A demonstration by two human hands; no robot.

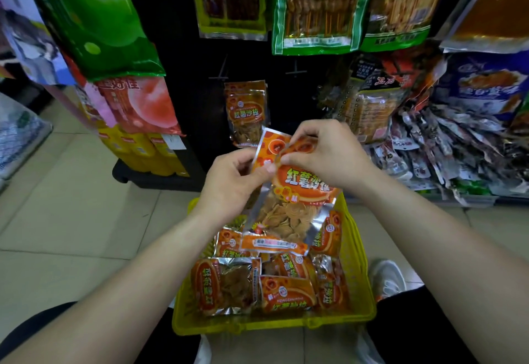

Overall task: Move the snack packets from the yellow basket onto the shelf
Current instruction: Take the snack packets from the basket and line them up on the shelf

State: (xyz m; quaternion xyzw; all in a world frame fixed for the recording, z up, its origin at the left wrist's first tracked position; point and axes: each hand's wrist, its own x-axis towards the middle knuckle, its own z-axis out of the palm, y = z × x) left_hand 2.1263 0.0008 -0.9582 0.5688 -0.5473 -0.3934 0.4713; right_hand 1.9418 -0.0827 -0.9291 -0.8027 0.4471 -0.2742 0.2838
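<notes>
A yellow basket [359, 275] stands on the floor between my feet, holding several orange snack packets [283, 292]. Above it I hold up orange snack packets [289, 209] with clear windows showing chips; a second packet shows behind the front one. My left hand [232, 183] pinches the packets' top left edge. My right hand [326, 154] pinches the top at the right. On the black shelf panel behind hang the same orange packets [247, 112] from a hook.
Green-edged skewer packets [315, 9] hang higher on the panel. Green and pink bags [97, 20] hang at left, yellow boxes [146, 152] below them. A heap of small packets [446, 146] fills the right shelf. Bare hooks [296, 70] stick out mid-panel. Tiled floor at left.
</notes>
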